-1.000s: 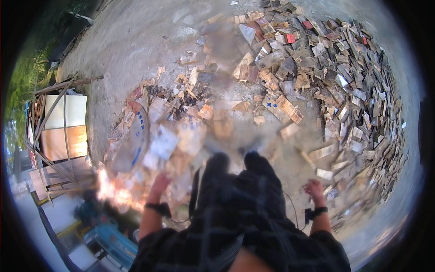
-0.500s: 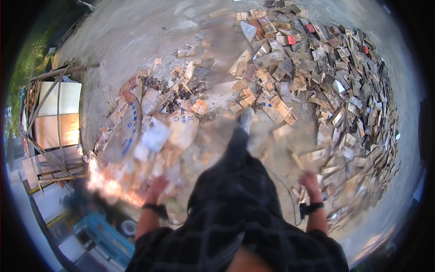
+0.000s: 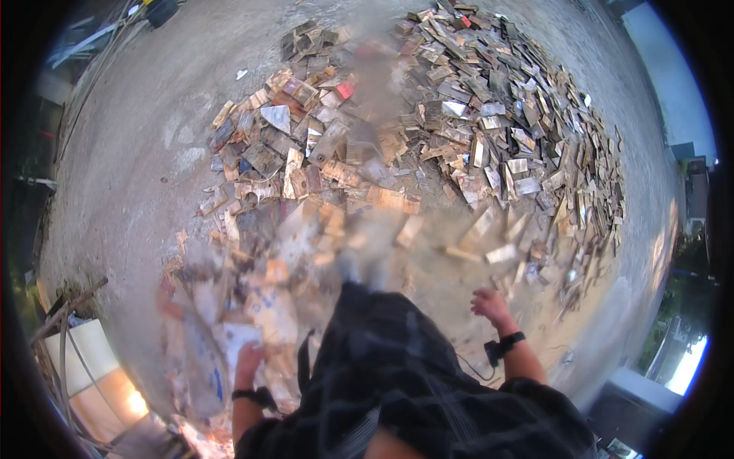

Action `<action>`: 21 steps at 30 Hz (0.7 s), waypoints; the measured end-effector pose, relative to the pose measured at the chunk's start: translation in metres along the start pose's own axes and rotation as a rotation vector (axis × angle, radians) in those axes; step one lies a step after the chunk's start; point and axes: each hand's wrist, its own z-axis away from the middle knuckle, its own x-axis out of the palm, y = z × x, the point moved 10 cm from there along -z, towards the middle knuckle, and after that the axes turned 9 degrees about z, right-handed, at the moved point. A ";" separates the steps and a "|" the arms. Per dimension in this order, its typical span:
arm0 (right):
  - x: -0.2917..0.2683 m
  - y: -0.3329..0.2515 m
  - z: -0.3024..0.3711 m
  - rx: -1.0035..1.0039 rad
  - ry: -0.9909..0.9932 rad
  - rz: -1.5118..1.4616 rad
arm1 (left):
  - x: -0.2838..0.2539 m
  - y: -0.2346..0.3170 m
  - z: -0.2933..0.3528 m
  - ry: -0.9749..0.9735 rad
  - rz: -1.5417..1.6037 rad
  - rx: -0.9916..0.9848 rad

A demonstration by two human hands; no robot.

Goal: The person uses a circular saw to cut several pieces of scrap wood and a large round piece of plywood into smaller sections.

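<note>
My right hand [image 3: 493, 306] hangs out to the right over the dusty ground, its fingers apart and slightly curled with nothing in them. A black band [image 3: 505, 348] circles that wrist. My left hand [image 3: 249, 359] is low on the left, smeared by motion, so its fingers cannot be made out. Beneath it lie blurred flattened cardboard pieces [image 3: 271, 310], some with blue print. A black band [image 3: 256, 396] is on the left wrist too. Ahead of my feet lie loose wooden offcuts [image 3: 321, 138], apart from both hands.
A wide heap of wood blocks [image 3: 527, 130] spreads across the right and far side. Scattered blocks [image 3: 482, 226] lie just ahead on the right. Bright flames [image 3: 206, 440] show at the lower left, near pale boards [image 3: 99, 367] with poles. Concrete [image 3: 130, 153] stretches along the left.
My view has turned to the right and moved nearer the wood heap. The boards and fire have shifted toward the lower left. The right hand's fingers now show more clearly.
</note>
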 end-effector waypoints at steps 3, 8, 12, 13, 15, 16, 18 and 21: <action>0.015 -0.011 0.017 -0.018 0.011 -0.015 | -0.024 0.047 -0.027 0.020 0.216 -0.193; 0.030 0.001 0.039 0.010 0.154 -0.278 | -0.069 0.114 -0.102 -0.085 0.128 0.278; 0.041 0.065 0.059 0.128 0.226 -0.353 | -0.050 0.192 -0.127 -0.205 0.236 0.175; 0.047 0.068 0.063 0.156 0.225 -0.356 | -0.059 0.193 -0.142 -0.183 0.138 0.117; 0.056 0.081 0.075 0.197 0.239 -0.385 | -0.067 0.203 -0.166 -0.170 -0.011 0.105; 0.059 0.089 0.082 0.216 0.256 -0.415 | -0.066 0.210 -0.174 -0.187 -0.034 0.117; 0.065 0.113 0.098 0.263 0.293 -0.460 | -0.033 0.256 -0.165 -0.295 -0.059 0.205; 0.086 0.139 0.107 0.307 0.308 -0.586 | -0.022 0.286 -0.175 -0.302 -0.082 0.247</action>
